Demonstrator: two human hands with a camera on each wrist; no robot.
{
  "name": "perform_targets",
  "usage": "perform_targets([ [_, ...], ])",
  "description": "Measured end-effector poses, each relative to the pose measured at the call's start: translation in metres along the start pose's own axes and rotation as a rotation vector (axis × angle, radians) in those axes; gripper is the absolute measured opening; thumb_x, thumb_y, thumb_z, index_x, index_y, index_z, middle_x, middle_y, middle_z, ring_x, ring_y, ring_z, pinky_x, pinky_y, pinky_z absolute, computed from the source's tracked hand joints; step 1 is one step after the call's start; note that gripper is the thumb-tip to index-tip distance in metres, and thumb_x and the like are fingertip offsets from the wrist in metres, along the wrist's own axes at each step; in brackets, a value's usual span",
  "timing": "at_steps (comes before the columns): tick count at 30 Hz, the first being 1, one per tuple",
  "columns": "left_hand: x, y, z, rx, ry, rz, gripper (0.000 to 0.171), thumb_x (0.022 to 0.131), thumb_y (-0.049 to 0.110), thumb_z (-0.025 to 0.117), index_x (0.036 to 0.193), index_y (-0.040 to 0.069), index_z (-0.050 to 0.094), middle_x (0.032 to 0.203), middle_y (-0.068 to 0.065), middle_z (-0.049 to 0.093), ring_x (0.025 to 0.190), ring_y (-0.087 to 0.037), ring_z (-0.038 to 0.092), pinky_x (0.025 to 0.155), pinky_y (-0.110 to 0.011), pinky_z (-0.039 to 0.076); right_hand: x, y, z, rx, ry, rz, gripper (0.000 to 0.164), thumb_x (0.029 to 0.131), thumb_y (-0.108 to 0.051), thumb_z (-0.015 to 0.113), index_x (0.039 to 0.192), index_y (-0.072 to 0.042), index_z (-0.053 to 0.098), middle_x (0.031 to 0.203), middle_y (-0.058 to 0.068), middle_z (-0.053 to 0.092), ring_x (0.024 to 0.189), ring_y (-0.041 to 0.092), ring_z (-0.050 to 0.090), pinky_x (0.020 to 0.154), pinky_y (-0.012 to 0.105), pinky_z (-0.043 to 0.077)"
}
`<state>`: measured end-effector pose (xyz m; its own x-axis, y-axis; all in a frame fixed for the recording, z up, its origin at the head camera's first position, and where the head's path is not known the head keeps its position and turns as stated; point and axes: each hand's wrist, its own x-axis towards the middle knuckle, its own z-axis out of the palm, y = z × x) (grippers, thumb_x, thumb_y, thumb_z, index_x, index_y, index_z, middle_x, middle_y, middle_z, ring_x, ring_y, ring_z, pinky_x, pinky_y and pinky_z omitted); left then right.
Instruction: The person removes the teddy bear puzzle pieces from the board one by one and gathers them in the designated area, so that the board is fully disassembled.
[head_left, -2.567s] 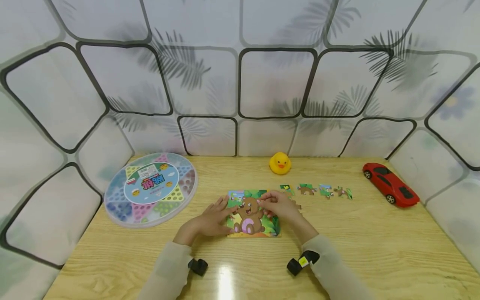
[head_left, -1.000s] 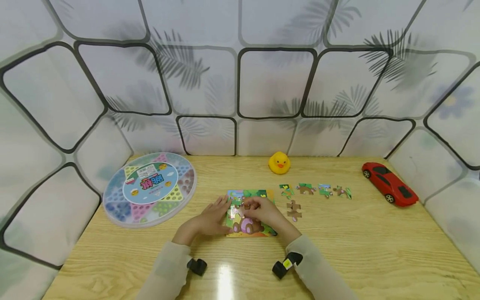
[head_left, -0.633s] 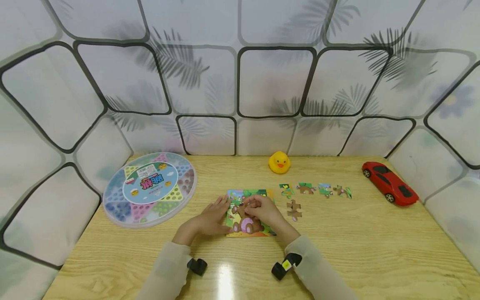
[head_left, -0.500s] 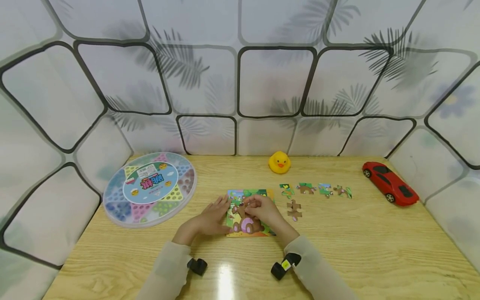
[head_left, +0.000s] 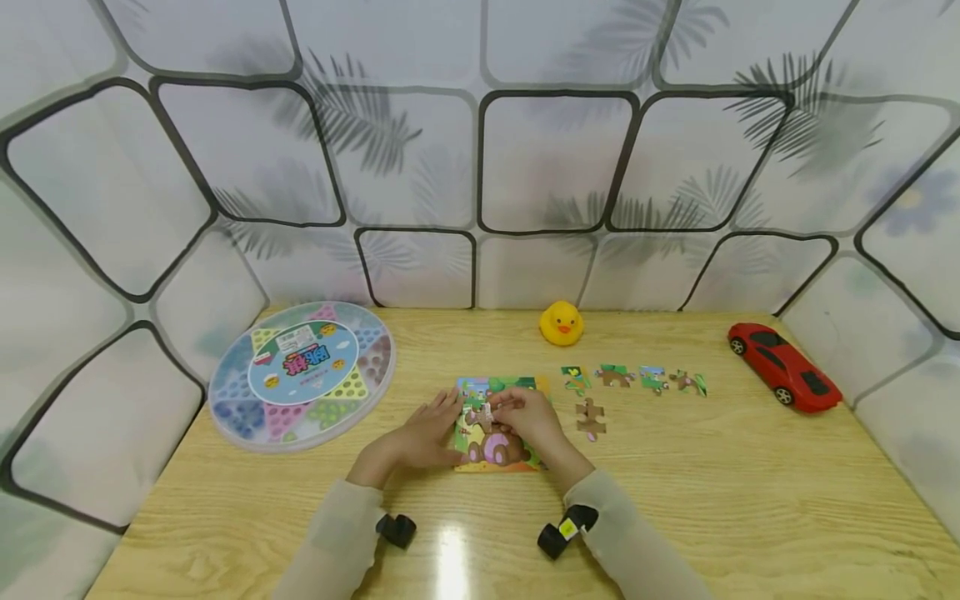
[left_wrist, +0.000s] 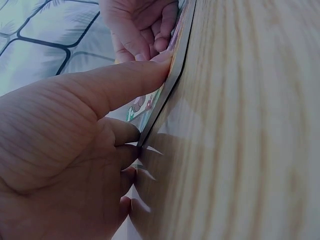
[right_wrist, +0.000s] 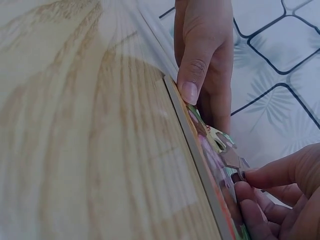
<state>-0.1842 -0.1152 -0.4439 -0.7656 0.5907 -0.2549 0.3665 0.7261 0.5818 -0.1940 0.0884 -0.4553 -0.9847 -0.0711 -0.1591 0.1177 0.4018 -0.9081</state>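
A bear jigsaw puzzle lies flat in front of me in the head view. My left hand rests along its left side, fingers extended; in the left wrist view, the thumb presses on the puzzle's edge. Over the picture, my right hand pinches a brown puzzle piece between thumb and index finger. The right wrist view shows this piece tilted up from the puzzle surface. My right fingers cover part of the bear picture. One loose brown piece lies just right of the puzzle.
Several loose puzzle pieces form a row behind and right of the puzzle. A yellow rubber duck stands near the back wall, a red toy car at the far right. A round Chinese checkers board lies at the left.
My right hand has moved left from the puzzle's right side onto its middle, uncovering the loose brown piece. The pinched piece has shifted and tilted within the bear picture. My left hand stays put.
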Motion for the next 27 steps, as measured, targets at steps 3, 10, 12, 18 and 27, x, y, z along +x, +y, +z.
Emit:
perform_targets([
  [3,0.000,0.001,0.000,0.004,0.001,-0.001,0.091,0.088,0.036,0.065,0.150,-0.001,0.011,0.157,-0.015,-0.001,0.144,-0.030,-0.006,0.114,-0.052,0.002,0.000,0.000,0.000,0.014,0.002,0.001,0.012,0.082,-0.002,0.068,0.094,-0.004,0.071,0.075,0.003,0.067,0.059,0.011,0.059,0.054,0.024,0.050],
  [10,0.000,0.000,-0.001,-0.005,0.005,0.009,0.092,0.087,0.036,0.066,0.150,-0.002,0.011,0.157,-0.016,-0.001,0.144,-0.031,-0.005,0.113,-0.053,0.002,0.000,-0.001,-0.001,0.094,-0.008,0.029,0.013,0.083,0.000,0.067,0.095,-0.001,0.071,0.074,0.004,0.068,0.057,0.011,0.059,0.052,0.023,0.049],
  [12,0.000,0.001,-0.001,-0.009,0.006,0.011,0.092,0.087,0.035,0.066,0.150,-0.002,0.011,0.157,-0.017,0.000,0.144,-0.032,-0.004,0.113,-0.054,0.003,-0.001,-0.002,-0.003,0.111,-0.021,0.039,0.013,0.084,0.000,0.066,0.096,-0.001,0.071,0.076,0.005,0.068,0.058,0.011,0.059,0.053,0.023,0.049],
  [18,-0.001,0.002,-0.001,-0.001,0.002,0.016,0.091,0.088,0.035,0.066,0.150,-0.002,0.011,0.157,-0.017,0.000,0.144,-0.033,-0.003,0.113,-0.053,0.003,-0.001,0.000,-0.010,0.163,-0.063,0.066,0.017,0.087,-0.003,0.065,0.102,-0.003,0.071,0.084,0.006,0.068,0.064,0.013,0.060,0.057,0.025,0.051],
  [27,-0.001,0.003,-0.002,0.006,0.001,0.019,0.090,0.088,0.035,0.065,0.149,-0.005,0.013,0.157,-0.019,0.000,0.144,-0.034,-0.003,0.113,-0.054,0.003,0.002,0.002,-0.036,0.264,-0.092,0.075,0.025,0.089,-0.004,0.064,0.113,0.003,0.065,0.081,0.004,0.066,0.065,0.011,0.063,0.063,0.024,0.055],
])
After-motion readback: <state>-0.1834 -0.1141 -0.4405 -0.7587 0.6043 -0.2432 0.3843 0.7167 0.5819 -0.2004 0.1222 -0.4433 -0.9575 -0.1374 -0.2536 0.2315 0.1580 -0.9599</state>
